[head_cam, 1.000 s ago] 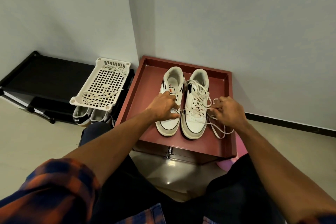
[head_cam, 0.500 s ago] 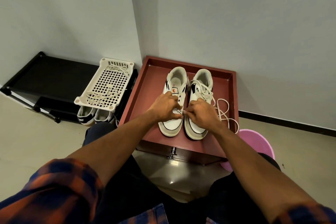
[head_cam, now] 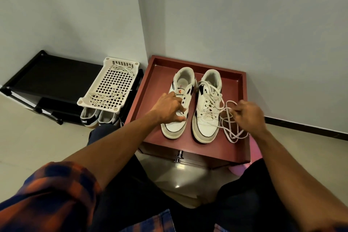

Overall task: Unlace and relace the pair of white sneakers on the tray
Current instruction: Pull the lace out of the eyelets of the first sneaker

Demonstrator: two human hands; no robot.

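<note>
Head: lace [head_cam: 228, 102] between right fingers [head_cam: 237, 109] (probably).

The left sneaker [head_cam: 175, 127] and right sneaker [head_cam: 206, 111] sit side by side in the tray [head_cam: 158, 81]. A lace [head_cam: 228, 130] (threaded through the right one) trails toward its right edge.
</note>
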